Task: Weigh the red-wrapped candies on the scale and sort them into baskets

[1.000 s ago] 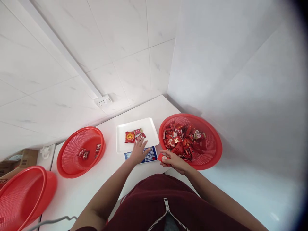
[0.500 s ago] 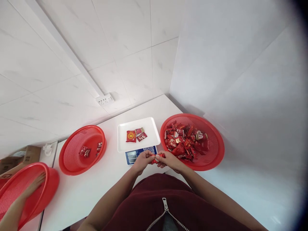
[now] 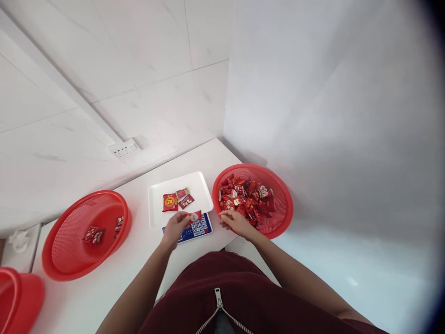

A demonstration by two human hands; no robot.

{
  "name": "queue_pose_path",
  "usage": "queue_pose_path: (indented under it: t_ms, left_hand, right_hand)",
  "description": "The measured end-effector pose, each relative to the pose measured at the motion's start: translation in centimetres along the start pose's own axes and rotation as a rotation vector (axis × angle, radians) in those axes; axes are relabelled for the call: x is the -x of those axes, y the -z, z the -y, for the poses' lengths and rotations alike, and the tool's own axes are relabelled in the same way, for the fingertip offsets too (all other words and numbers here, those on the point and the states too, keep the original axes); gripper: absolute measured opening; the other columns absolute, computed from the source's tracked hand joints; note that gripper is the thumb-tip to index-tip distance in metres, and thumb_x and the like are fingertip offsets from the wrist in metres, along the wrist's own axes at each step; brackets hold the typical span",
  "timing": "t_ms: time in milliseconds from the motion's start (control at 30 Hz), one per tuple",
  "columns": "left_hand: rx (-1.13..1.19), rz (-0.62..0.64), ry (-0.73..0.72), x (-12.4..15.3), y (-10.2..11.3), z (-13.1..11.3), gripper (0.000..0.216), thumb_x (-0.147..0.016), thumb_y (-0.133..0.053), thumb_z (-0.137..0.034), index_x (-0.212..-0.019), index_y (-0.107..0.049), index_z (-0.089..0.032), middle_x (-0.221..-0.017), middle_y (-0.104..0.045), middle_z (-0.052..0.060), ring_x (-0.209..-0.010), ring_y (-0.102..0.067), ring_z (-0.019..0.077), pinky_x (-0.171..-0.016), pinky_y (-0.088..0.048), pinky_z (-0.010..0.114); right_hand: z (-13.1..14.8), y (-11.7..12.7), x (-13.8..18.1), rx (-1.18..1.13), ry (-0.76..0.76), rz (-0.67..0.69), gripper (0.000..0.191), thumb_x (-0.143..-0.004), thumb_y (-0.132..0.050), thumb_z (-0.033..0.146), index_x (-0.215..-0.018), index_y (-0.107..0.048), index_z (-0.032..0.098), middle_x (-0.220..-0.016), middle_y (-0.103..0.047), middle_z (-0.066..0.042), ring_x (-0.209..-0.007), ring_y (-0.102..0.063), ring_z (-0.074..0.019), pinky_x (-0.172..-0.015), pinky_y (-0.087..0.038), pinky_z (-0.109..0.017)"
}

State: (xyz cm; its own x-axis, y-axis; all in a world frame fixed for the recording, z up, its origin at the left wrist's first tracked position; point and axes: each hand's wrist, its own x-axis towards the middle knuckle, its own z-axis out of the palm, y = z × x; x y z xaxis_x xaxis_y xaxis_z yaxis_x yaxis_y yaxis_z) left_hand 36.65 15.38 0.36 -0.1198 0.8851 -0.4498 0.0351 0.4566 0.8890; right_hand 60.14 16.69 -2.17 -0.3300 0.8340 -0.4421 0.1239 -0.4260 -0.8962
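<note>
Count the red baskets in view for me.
3. One basket beside the right hand, holding many packets; a second basket left of the white tray; a third basket, cut off, at the picture's left edge. Others may be hidden.

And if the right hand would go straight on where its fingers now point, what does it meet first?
The right hand would probably meet the small red packet in the left hand first. The white tray lies close to that line, and depth is unclear.

Red packet [image 3: 170, 202]: seemingly "旺"; scale keypad [image 3: 200, 227]: "1 2 3".
</note>
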Motion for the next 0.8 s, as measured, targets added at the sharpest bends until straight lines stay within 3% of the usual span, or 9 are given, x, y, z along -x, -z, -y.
queue_pose_path:
  t_ms: [100, 200, 267, 333, 433, 567, 700, 800]
  left_hand:
    - [-0.070, -0.124, -0.023, -1.5, 2.7, 0.2, 0.038, -0.064, -0.066, -0.042, -0.092, -0.058, -0.018, -0.087, -0.065, 0.004, -0.081, -0.060, 0.0176, -0.072, -0.046, 0.030]
    - [-0.400, -0.233, -0.038, -2.3, 4.8, 1.1, 0.046, -0.071, -0.059, -0.036, -0.113, -0.051, -0.019, -0.110, -0.060, 0.010, -0.099, -0.057, 0.0228, -0.081, -0.046, 0.036]
    - [-0.671, -0.288, -0.133, -2.3, 5.5, 2.1, 0.048, -0.073, -0.055, -0.033, -0.119, -0.048, -0.019, -0.122, -0.053, 0.012, -0.112, -0.050, 0.0261, -0.091, -0.041, 0.040]
    - [-0.877, -0.303, -0.269, -2.2, 5.6, 3.1, 0.044, -0.076, -0.051, -0.032, -0.118, -0.050, -0.018, -0.127, -0.049, 0.013, -0.122, -0.041, 0.0275, -0.099, -0.034, 0.042]
    - [-1.095, -0.214, -0.351, -1.8, 4.8, 4.3, 0.042, -0.081, -0.046, -0.035, -0.118, -0.053, -0.017, -0.133, -0.045, 0.012, -0.129, -0.029, 0.0291, -0.103, -0.029, 0.044]
    - [-1.289, -0.074, -0.268, -1.3, 3.5, 4.1, 0.046, -0.084, -0.042, -0.041, -0.124, -0.050, -0.020, -0.141, -0.038, 0.009, -0.133, -0.021, 0.0303, -0.104, -0.026, 0.049]
    - [-1.322, -0.130, -0.199, -1.5, 3.4, 3.3, 0.045, -0.086, -0.038, -0.044, -0.124, -0.050, -0.023, -0.141, -0.038, 0.008, -0.133, -0.023, 0.0312, -0.104, -0.022, 0.054]
    - [-1.278, -0.177, -0.203, -1.8, 4.0, 3.3, 0.043, -0.087, -0.037, -0.041, -0.122, -0.052, -0.022, -0.139, -0.040, 0.009, -0.131, -0.028, 0.0291, -0.104, -0.027, 0.048]
  right_hand:
    - [-0.5, 3.8, -0.2, 0.129, 0.047, -0.149, 0.026, -0.080, -0.051, 0.037, -0.097, -0.057, 0.018, -0.083, -0.066, -0.004, -0.074, -0.062, -0.0160, -0.067, -0.047, -0.028]
    - [-1.4, 7.9, -0.2, 0.398, 0.060, -0.343, 0.027, -0.080, -0.052, 0.034, -0.102, -0.058, 0.020, -0.089, -0.067, -0.005, -0.081, -0.062, -0.0196, -0.073, -0.045, -0.031]
    - [-2.2, 10.0, -0.1, 0.610, -0.012, -0.421, 0.032, -0.079, -0.054, 0.031, -0.109, -0.058, 0.020, -0.100, -0.065, -0.009, -0.092, -0.060, -0.0234, -0.079, -0.043, -0.033]
    - [-2.9, 11.2, -0.1, 0.795, -0.128, -0.401, 0.039, -0.079, -0.054, 0.029, -0.117, -0.055, 0.018, -0.115, -0.059, -0.014, -0.105, -0.055, -0.0280, -0.084, -0.040, -0.035]
    - [-4.0, 11.4, -0.2, 0.908, -0.232, -0.288, 0.055, -0.077, -0.058, 0.031, -0.128, -0.046, 0.015, -0.124, -0.053, -0.018, -0.111, -0.051, -0.0314, -0.086, -0.039, -0.036]
    - [-5.3, 10.2, -0.9, 0.981, -0.288, -0.213, 0.076, -0.075, -0.060, 0.036, -0.139, -0.026, 0.012, -0.135, -0.041, -0.021, -0.111, -0.052, -0.0306, -0.086, -0.040, -0.034]
    - [-6.2, 9.9, -1.5, 1.071, -0.327, -0.213, 0.076, -0.079, -0.054, 0.036, -0.141, -0.018, 0.009, -0.137, -0.036, -0.023, -0.112, -0.052, -0.0306, -0.085, -0.040, -0.034]
    - [-6.5, 9.9, -1.7, 1.103, -0.315, -0.209, 0.073, -0.082, -0.050, 0.035, -0.141, -0.017, 0.009, -0.137, -0.036, -0.023, -0.110, -0.053, -0.0316, -0.084, -0.041, -0.036]
